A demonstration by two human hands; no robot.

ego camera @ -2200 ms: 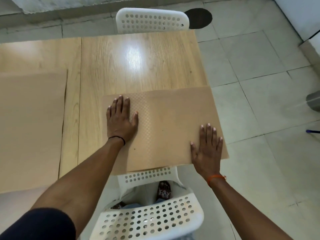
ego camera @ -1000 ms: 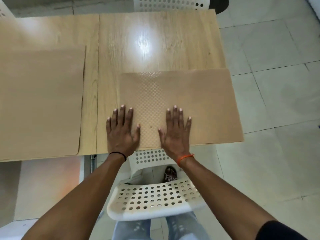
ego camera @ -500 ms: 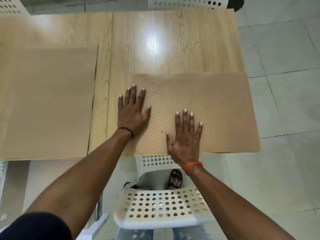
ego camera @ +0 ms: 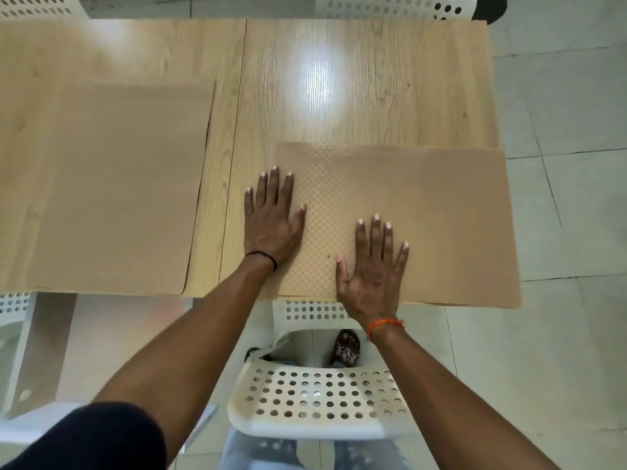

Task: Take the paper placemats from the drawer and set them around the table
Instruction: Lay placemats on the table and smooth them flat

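Note:
A tan paper placemat [ego camera: 441,215] lies flat at the near right end of the wooden table [ego camera: 356,79], its right edge hanging past the table's side. My left hand [ego camera: 271,218] presses flat on the mat's left edge, partly on bare wood. Flat on the mat's near middle rests my right hand [ego camera: 373,266], fingers spread. A second, larger placemat [ego camera: 108,188] lies on the table's left part, untouched. No drawer is in view.
A white perforated chair [ego camera: 315,398] stands between me and the table's near edge. Another white chair [ego camera: 390,6] sits at the far side, and chair parts show at far left [ego camera: 30,6]. Tiled floor [ego camera: 570,164] lies to the right.
The right hand slid from the mat's right end toward its middle. The left hand moved forward along the left edge. The mat now sits squarer to the table edge.

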